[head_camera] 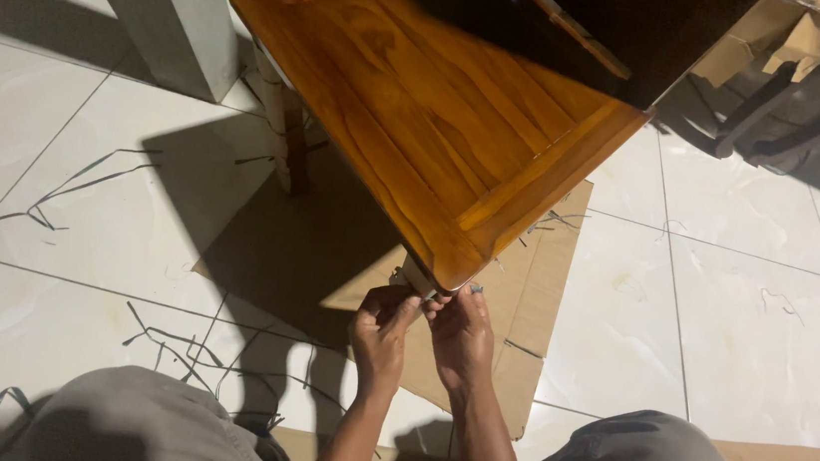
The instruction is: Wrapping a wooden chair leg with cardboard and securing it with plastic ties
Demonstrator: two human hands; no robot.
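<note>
1. Head view looks down past two grey-trousered knees [131, 424] at a white tiled floor [69, 128].
2. A wooden surface [422, 101], glossy orange-brown with a framed panel top, fills the upper middle; its near corner points toward 6 o'clock.
3. Just under that corner the top of a pale leg [416, 276] shows, wrapped in light material.
4. Left hand [382, 330] sits at 7 o'clock of the corner, fingers curled and pinching the wrap on the leg.
5. Right hand [460, 334] sits just beside it at 5 o'clock, fingers bent in against the same spot; both hands touch each other, and both are clenched on the wrap. What exactly lies between the fingertips is too small to tell.
6. Flattened cardboard [534, 293] lies on the floor under the corner and runs toward 5 o'clock.
7. Thin dark strips [84, 179] are scattered over the tiles at 9 and 7 o'clock.
8. A second leg [289, 139] stands in shadow at 10 o'clock of the hands.
9. A grey pillar [166, 7] rises at 11 o'clock.
10. A black panel [611, 19] overlaps the surface's far edge at 1 o'clock, with dark chair legs [804, 98] well apart at 2 o'clock.
</note>
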